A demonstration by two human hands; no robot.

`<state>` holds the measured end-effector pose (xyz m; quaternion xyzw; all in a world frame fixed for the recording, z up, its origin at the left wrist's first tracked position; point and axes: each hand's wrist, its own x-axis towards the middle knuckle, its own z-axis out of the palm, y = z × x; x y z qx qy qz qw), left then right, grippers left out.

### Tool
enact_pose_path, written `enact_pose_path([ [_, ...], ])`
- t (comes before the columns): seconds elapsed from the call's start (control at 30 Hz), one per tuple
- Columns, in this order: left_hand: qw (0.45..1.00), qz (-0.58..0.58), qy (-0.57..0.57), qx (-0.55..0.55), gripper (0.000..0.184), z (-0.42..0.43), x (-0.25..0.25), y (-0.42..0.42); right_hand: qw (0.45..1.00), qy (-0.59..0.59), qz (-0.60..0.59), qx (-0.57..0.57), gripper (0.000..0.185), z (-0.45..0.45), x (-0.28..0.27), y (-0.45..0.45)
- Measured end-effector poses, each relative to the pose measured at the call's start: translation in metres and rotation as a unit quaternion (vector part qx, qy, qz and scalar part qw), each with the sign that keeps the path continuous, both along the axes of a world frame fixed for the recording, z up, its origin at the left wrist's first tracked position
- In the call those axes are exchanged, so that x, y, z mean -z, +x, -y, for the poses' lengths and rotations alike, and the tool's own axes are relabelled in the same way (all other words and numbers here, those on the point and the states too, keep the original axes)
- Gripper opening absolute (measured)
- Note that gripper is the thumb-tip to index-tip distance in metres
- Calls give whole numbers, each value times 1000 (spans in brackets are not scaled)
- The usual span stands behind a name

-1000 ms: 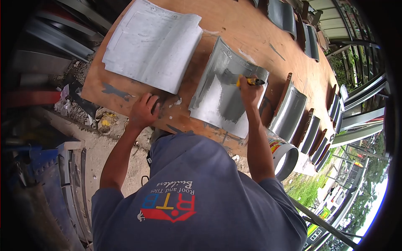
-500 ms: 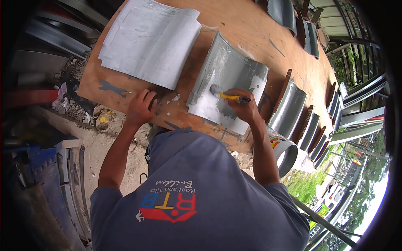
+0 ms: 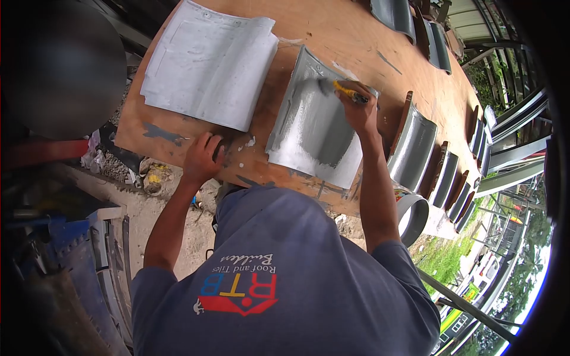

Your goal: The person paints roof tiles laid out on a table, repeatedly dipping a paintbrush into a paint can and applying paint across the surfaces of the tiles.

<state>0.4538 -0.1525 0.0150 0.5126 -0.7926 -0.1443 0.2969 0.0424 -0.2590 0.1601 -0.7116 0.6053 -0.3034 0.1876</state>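
My right hand [image 3: 361, 107] is closed round the yellow handle of a paintbrush [image 3: 344, 90]. The dark bristles touch the upper part of a curved tile [image 3: 323, 130], which is coated grey over much of its face and white along its lower edge and left side. My left hand [image 3: 203, 159] rests at the near edge of the wooden board [image 3: 237, 155], its fingers curled; whether anything is under them is hidden. Just beyond it lies a whitish, wavy tile [image 3: 208, 65], left of the grey one.
Several grey curved tiles [image 3: 412, 148] stand in a row to the right, with more [image 3: 395, 16] at the far edge. A paint bucket [image 3: 412, 216] is beside my right forearm. Metal sheets [image 3: 515, 154] lie at the far right. A dark round blurred shape [image 3: 65, 71] fills the upper left.
The brush swept down and left over the tile, then back up to its upper part. Grey now covers more of the right side. A dark round shape has appeared at the upper left.
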Motion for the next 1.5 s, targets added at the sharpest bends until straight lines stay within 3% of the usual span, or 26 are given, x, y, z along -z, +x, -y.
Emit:
enact_pose_path([
  [0.07,1000,-6,6,-1,30,-1,0,0,992,-105,16,63,27,6,10,7],
  [0.2,1000,-2,5,-7,31,-1,-1,-2,997,-71,7,15,26,-30,20,21],
  [0.27,1000,1,12,-8,31,-2,-1,0,995,57,68,35,26,-63,11,32],
  [0.3,1000,2,17,-6,31,-1,-2,-1,995,57,68,41,26,-78,6,34],
  [0.37,1000,4,17,-1,31,-1,0,-2,987,138,73,-24,26,-105,-6,32],
  [0.5,1000,17,-12,-2,30,0,1,-3,965,181,92,166,25,-145,-38,27],
  [0.57,1000,29,-6,9,30,-2,6,-1,955,47,167,239,23,-170,-45,10],
  [0.67,999,32,2,20,30,-2,6,-3,902,-169,187,351,21,-215,-88,-24],
  [0.83,998,42,-21,32,30,-1,1,-7,799,-234,46,552,30,-310,-164,-91],
  [0.93,998,51,-15,45,32,5,-2,-15,814,-125,32,567,28,-368,-142,-130],
  [1.07,997,56,-34,50,34,-2,-5,-14,805,-72,65,586,26,-370,-135,-130],
  [1.27,996,46,-44,55,32,-2,-2,-15,814,-56,68,574,30,-372,-95,-139],
  [1.33,997,44,-31,59,32,-3,-6,-16,816,-30,71,572,29,-373,-101,-135],
  [1.4,998,42,-13,53,31,-4,-7,-18,805,-64,183,562,28,-374,-103,-133],
  [1.5,997,40,-37,54,30,-3,-5,-18,798,-57,158,579,28,-374,-104,-135],
])
